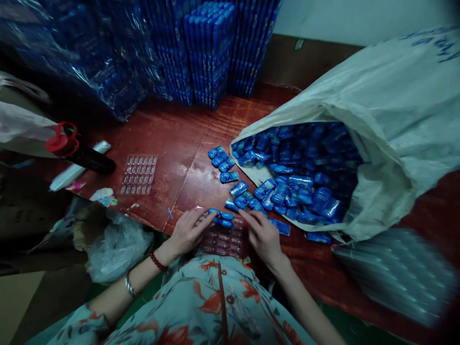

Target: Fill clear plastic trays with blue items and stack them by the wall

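Note:
A clear plastic tray with rows of oval hollows lies at the table's front edge, close to my body. Several small blue oval pieces sit at its far end. My left hand is over the tray's left side, its fingers stretched towards the blue pieces and touching or nearly touching one. At the tray's right side is my right hand, fingers extended and apart, near loose blue packets. Nothing shows in its grasp. More blue packets spill from a white sack on the right.
Another clear tray lies to the left on the red-brown table, near a black bottle with a red lid. Tall blue stacks stand at the back. Clear trays are piled at the right.

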`<state>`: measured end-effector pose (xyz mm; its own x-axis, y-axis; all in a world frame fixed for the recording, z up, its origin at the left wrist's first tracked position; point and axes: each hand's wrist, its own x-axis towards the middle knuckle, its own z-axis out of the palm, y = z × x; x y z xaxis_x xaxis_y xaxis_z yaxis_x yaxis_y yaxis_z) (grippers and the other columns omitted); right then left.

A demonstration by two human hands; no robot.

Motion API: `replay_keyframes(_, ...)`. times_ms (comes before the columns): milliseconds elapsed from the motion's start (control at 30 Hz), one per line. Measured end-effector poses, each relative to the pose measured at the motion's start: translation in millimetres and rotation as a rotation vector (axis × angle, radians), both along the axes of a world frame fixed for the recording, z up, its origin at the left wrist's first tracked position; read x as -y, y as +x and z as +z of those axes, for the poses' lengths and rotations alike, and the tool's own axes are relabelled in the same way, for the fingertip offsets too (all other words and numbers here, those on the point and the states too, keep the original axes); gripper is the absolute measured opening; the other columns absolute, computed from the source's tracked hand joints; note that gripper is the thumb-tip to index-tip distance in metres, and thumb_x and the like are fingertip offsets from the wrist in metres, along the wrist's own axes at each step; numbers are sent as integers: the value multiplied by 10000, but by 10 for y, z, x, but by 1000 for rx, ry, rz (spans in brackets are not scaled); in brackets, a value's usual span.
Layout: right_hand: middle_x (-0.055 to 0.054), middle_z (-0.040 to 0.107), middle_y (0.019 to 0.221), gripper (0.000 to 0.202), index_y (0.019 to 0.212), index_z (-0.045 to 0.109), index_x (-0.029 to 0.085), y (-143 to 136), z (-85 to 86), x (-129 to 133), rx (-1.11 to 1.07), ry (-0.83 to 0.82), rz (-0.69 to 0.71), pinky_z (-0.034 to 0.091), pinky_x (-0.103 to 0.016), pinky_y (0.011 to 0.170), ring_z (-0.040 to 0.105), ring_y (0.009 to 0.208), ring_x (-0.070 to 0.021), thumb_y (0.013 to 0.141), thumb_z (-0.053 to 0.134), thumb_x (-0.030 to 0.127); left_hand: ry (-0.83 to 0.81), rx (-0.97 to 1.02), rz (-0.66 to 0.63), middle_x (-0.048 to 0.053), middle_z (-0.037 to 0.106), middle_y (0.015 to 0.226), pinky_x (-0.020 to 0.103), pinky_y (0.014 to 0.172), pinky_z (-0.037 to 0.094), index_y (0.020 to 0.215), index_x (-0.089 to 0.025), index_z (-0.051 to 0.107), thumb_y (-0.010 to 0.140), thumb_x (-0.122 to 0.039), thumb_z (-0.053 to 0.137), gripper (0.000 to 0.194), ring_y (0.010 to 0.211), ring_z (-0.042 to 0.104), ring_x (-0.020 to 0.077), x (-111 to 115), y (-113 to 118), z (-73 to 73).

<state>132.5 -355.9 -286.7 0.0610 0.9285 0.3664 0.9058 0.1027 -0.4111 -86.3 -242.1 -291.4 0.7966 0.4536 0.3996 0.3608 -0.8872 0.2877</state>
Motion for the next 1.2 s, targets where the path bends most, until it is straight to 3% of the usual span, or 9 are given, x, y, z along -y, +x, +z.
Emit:
replay_keyframes(200,-121,540,1158,498,1291,476,239,279,-10,-486,244,-299,97,478,-334,718,541,937,-236,819,487,83,-431,45,193,93,611,957,298,753,469,1107,-132,548,909,-339,472,296,843,581,184,-747,756,-31)
replay_keyframes(300,-104,551,1091,410,1248,484,222,287,-33,-596,246,-343,127,481,-295,674,570,898,-212,848,486,132,-402,-137,226,131,592,976,364,795,451,992,-101,557,807,-383,624,344,906,562,248,-945,1127,-117)
replay_keyframes(400,-139,530,1143,393,1258,446,163,300,-108,-494,163,-250,70,506,-337,723,571,979,-241,865,458,166,-369,-186,208,153,576,997,382,795,442,932,-100,538,753,-291,693,304,931,544,269,-989,1247,-193)
replay_keyframes(500,-125,555,1118,349,1225,457,171,312,-189,-250,-29,-70,-39,496,-377,834,563,1030,-234,876,433,170,-480,-65,149,96,597,929,336,762,450,906,-130,526,783,-200,641,182,852,554,214,-993,1087,-223)
replay_keyframes(633,-55,623,975,237,1093,534,221,185,-165,157,-341,104,-224,510,-333,812,613,894,-179,861,516,176,-661,161,176,37,607,848,287,731,466,876,-146,554,821,-268,583,136,785,565,165,-875,515,-172)
replay_keyframes(767,-33,650,912,197,1016,585,241,-127,-110,439,-518,102,-139,532,-324,775,633,851,-172,839,557,160,-781,311,400,20,622,849,277,738,487,898,-161,596,789,-363,607,230,791,594,155,-511,-179,-23)
replay_keyframes(867,-52,660,964,296,1135,552,244,-312,-204,460,-502,97,-30,543,-329,788,641,899,-180,853,532,156,-843,348,533,20,649,865,282,741,506,919,-170,611,742,-373,654,272,795,617,159,-153,-490,81)
replay_keyframes(1033,-93,658,1021,347,1202,541,219,-324,-330,287,-189,120,141,532,-324,788,631,928,-182,875,472,125,-820,388,581,18,656,839,270,678,530,921,-178,597,761,-348,657,241,738,630,152,334,-435,63)
replay_keyframes(1200,-95,651,886,264,1054,626,165,-259,-107,128,79,32,241,468,-276,674,590,809,-158,906,411,122,-519,310,322,38,631,915,277,752,518,1007,-203,596,866,-219,542,151,853,609,153,426,-241,-49)
